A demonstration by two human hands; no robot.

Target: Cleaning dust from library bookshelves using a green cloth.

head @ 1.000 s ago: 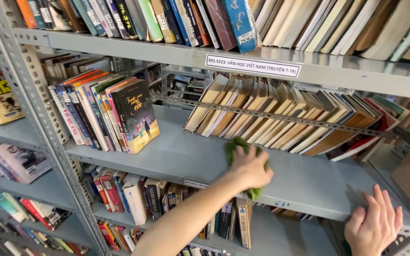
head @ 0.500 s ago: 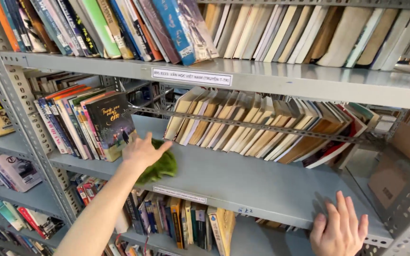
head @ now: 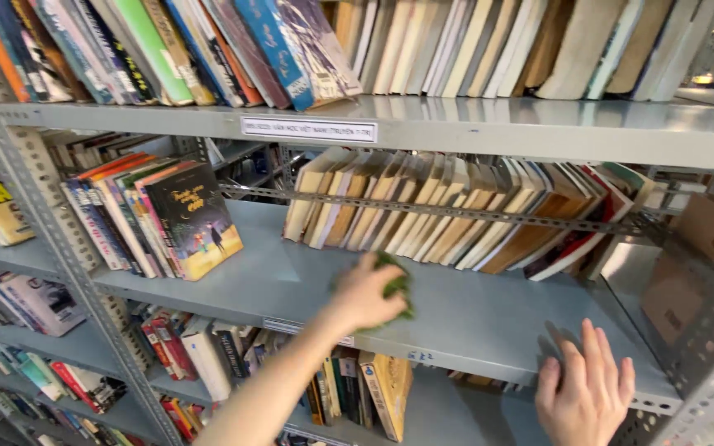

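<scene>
My left hand presses a green cloth flat onto the grey metal shelf board, near its middle, just in front of a row of leaning books with their page edges toward me. My right hand rests with fingers spread on the front right edge of the same shelf board. To the left of the cloth a group of colourful books leans, fronted by a dark-covered one.
A shelf above carries tilted books and a white label strip. Below, a lower shelf holds more books. Perforated grey uprights stand left and right. A brown cardboard box sits at right.
My left hand has swept the green cloth from the left part of the shelf, by the dark-covered book, back to the right toward the middle. My right hand stays on the shelf edge.
</scene>
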